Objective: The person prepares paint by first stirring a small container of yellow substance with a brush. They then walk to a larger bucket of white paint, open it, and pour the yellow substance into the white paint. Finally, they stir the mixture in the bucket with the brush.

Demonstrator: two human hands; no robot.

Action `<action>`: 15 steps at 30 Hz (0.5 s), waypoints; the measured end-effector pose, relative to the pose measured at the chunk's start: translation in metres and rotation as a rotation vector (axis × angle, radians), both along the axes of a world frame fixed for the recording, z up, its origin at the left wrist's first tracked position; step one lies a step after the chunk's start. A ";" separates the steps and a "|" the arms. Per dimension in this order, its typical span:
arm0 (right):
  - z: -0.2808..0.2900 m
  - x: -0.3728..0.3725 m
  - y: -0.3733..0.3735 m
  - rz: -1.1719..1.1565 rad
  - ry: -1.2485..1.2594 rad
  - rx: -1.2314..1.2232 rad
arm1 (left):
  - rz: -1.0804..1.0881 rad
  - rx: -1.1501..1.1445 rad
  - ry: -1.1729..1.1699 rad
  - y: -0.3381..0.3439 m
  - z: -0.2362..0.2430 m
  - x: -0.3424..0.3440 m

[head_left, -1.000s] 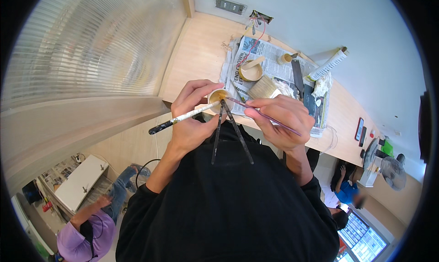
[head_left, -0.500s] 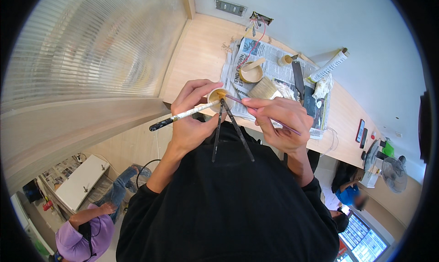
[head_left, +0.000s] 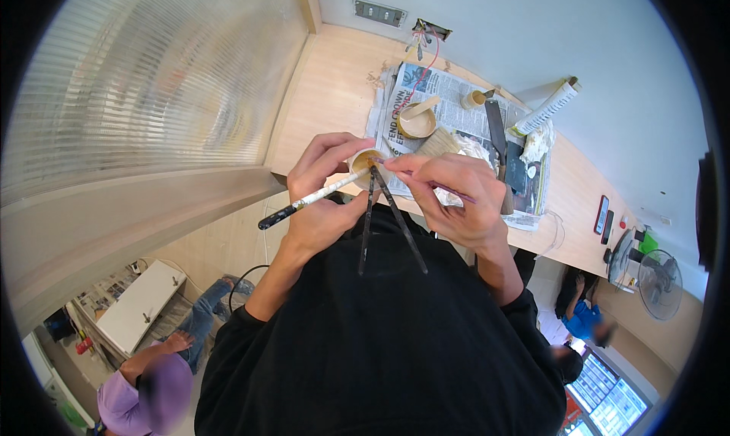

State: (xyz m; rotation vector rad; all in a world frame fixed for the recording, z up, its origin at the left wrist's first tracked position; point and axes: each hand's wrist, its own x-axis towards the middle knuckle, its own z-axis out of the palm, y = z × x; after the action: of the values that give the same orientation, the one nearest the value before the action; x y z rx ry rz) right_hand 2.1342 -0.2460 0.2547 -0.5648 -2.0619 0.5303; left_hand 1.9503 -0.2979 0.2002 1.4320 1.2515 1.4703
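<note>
Holding the cup [head_left: 352, 160], my left hand [head_left: 310, 223] curls part-closed around it near the desk's [head_left: 323, 101] front edge; whether anything supports it below, I cannot tell. My right hand [head_left: 465, 198] pinches a purple stick [head_left: 378, 160], its far end in the cup's mouth. A white handle [head_left: 306, 202] and two black handles [head_left: 403, 227] also jut past the rim. Pressing too hard on one side could tip the cup; a bumped black handle could smear my shirt [head_left: 380, 345].
</note>
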 end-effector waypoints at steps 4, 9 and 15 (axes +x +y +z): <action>-0.002 0.003 0.003 -0.007 0.004 0.045 | -0.015 0.004 0.011 0.001 -0.004 -0.001; -0.001 0.008 0.002 -0.034 0.038 0.041 | -0.023 0.005 0.027 0.002 -0.003 0.000; -0.004 0.014 0.000 -0.042 0.109 0.079 | -0.026 -0.002 0.014 0.004 0.002 0.000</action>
State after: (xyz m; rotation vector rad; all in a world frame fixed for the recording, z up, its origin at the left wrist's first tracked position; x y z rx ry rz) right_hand 2.1486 -0.2459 0.2511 -0.5205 -1.9543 0.4433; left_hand 1.9507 -0.2944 0.2020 1.4543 1.2376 1.4435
